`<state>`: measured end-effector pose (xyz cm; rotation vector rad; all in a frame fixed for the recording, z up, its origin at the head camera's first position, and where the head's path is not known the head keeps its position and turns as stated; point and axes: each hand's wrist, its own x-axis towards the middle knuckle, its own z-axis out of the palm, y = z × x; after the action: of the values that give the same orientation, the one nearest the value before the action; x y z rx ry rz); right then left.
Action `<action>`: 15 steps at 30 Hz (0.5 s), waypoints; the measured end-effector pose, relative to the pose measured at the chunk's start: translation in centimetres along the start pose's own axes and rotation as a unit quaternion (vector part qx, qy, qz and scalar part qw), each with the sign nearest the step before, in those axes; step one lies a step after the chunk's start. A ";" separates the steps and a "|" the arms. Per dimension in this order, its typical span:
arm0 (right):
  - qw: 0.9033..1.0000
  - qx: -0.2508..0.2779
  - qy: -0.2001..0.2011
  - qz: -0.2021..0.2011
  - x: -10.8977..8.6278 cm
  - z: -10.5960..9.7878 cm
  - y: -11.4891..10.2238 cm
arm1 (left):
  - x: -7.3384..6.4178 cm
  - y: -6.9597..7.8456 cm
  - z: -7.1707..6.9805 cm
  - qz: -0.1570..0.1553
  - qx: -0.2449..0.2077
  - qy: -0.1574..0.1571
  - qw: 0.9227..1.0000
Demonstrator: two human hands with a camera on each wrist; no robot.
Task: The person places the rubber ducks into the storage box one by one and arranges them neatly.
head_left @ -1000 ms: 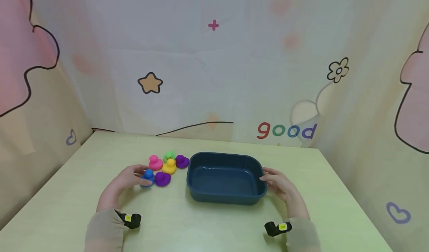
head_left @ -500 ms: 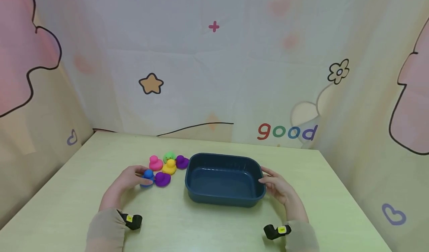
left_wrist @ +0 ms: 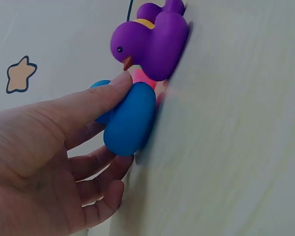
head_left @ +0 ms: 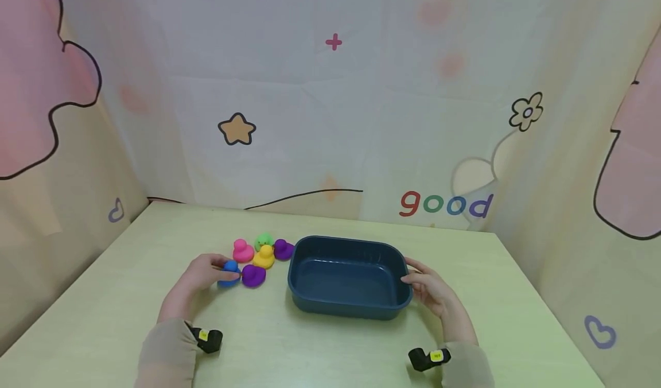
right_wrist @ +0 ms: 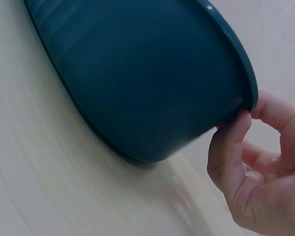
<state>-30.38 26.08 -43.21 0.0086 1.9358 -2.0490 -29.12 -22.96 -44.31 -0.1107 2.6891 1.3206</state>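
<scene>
My left hand [head_left: 202, 272] pinches a blue rubber duck [left_wrist: 132, 120] at the left of the table, thumb along its near side and fingers behind. Right beside that duck sits a purple duck [head_left: 253, 276], its orange beak close to my thumb tip in the left wrist view. Behind them stand a pink duck [head_left: 242, 251], a yellow duck [head_left: 264, 257], a green duck [head_left: 264, 242] and a second purple duck [head_left: 282, 249]. With my right hand [head_left: 432, 291] I hold the right rim of a dark blue rectangular basin [head_left: 346, 309], thumb at the rim and fingers against the outside.
The pale wooden table [head_left: 289, 353] reaches back to a printed cloth [head_left: 289, 130], which also hangs at both sides. The rear purple duck sits close to the basin's left end. Black wrist cameras [head_left: 209, 340] are strapped at both sleeves.
The basin has slid slightly left and toward me with my right hand on it. My left thumb has shifted a little higher on the blue duck. The other ducks have stayed put.
</scene>
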 end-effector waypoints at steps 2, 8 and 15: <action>1.000 0.001 0.000 0.000 0.0 0.0 0.0 | -0.1 -0.1 -0.4 -0.007 0.000 0.004 1.000; 1.000 0.003 -0.003 -0.001 0.0 0.0 0.0 | -0.5 -0.8 -1.8 -0.008 0.007 0.027 1.000; 1.000 0.003 -0.004 -0.001 0.0 0.0 0.0 | -0.8 -1.3 -2.5 0.031 0.028 0.035 0.998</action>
<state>-30.35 26.12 -43.21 -0.0009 1.9245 -2.0537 -28.44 -25.77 -43.70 -0.0699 2.8083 1.2795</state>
